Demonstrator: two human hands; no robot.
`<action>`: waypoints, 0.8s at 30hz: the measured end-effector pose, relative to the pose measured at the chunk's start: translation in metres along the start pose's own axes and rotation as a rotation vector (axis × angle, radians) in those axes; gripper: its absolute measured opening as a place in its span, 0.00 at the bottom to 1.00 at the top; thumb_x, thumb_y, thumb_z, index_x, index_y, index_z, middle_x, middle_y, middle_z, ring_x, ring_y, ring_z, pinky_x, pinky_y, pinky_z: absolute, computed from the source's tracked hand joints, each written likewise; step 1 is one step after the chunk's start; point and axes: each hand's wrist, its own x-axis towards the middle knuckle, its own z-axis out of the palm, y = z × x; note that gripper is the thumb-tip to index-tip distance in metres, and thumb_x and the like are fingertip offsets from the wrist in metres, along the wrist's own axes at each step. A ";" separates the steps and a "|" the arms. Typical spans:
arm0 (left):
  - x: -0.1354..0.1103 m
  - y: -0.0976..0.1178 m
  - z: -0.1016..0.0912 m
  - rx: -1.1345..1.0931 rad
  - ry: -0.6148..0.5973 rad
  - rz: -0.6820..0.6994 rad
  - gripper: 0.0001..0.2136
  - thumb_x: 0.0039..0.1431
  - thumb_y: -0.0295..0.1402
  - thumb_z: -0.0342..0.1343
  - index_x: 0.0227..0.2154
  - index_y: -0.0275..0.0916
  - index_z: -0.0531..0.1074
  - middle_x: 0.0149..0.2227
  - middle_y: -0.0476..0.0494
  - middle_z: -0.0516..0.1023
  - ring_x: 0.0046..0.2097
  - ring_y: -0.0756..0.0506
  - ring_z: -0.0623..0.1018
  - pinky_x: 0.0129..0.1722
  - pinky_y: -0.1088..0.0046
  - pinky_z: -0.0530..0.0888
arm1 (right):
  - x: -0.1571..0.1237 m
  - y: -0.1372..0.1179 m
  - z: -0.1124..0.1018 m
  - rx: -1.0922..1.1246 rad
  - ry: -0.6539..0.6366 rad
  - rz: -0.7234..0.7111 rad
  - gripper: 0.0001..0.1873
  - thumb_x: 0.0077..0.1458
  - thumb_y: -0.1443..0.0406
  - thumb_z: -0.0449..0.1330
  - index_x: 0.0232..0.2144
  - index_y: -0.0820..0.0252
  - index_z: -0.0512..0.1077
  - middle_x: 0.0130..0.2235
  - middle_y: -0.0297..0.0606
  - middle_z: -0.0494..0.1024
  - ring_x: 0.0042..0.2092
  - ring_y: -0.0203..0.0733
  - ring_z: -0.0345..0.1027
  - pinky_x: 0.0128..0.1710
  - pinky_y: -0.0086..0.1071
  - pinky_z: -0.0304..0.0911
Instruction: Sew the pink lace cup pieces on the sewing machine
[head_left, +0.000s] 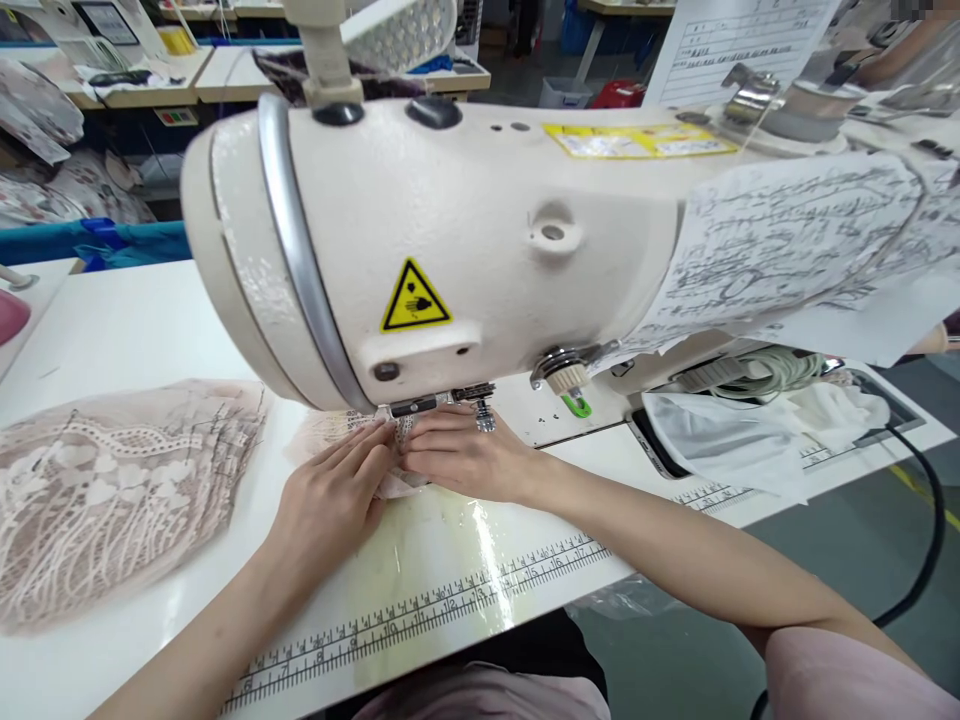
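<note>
Under the head of a white sewing machine [480,230], a small piece of pale pink lace fabric [403,486] lies on the worktable. My left hand [334,480] presses on its left side, fingers close together and pointing toward the needle area. From the right, my right hand [465,455] has bent fingers closed on the same lace, nearly touching the left fingertips. The needle and presser foot are hidden behind the machine head and my fingers. A heap of pink lace pieces [127,500] rests on the table, left of my left hand.
A printed ruler strip [420,615] runs along the table's front edge. On the right, white cloth [720,440] partly covers a dark-edged phone-like object, near a coiled pale cord [772,372]. Handwritten paper [795,240] covers the machine arm. A black cable [930,540] hangs at the right.
</note>
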 end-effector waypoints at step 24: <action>0.004 0.003 0.003 0.108 -0.013 -0.047 0.09 0.65 0.26 0.46 0.40 0.32 0.71 0.50 0.36 0.79 0.48 0.41 0.80 0.46 0.67 0.79 | -0.008 0.003 0.003 -0.190 0.106 0.079 0.09 0.60 0.71 0.55 0.40 0.57 0.74 0.42 0.30 0.81 0.41 0.35 0.74 0.32 0.30 0.63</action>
